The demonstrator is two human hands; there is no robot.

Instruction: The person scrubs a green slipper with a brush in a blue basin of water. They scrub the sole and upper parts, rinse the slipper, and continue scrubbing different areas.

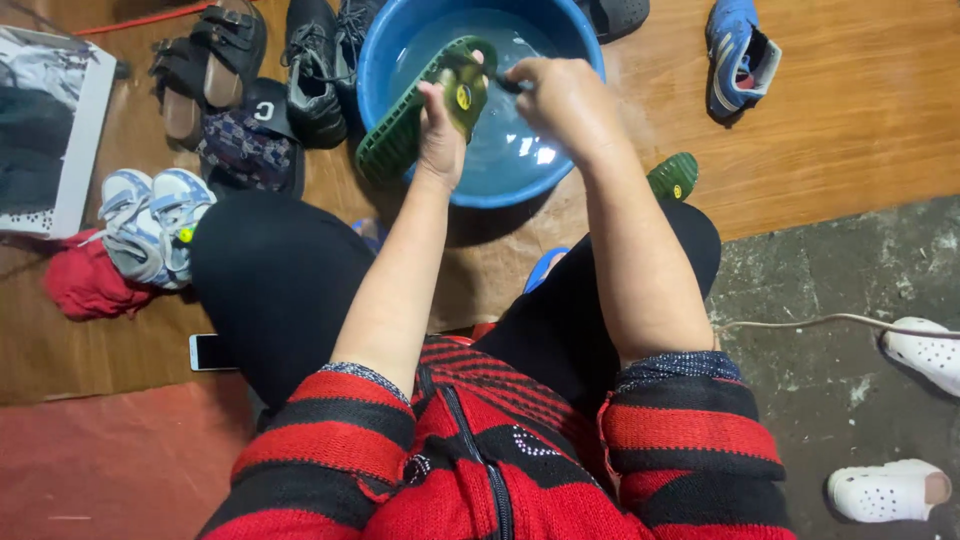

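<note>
My left hand (440, 130) grips a green slipper (400, 125) by its heel end and holds it tilted over a blue basin (385, 60) of water. My right hand (565, 100) is closed on a small dark object, probably a brush (508, 85), pressed against the slipper's upper end. Most of that object is hidden by my fingers. A second green slipper (673, 175) lies on the floor just right of the basin, behind my right forearm.
Black sandals (210, 60), black shoes (312, 70) and a patterned slipper (245, 145) lie left of the basin. White-blue sneakers (150, 220) rest on a red cloth (85, 285). A blue shoe (738, 50) lies at top right, white clogs (920, 350) at right, a phone (210, 352) by my knee.
</note>
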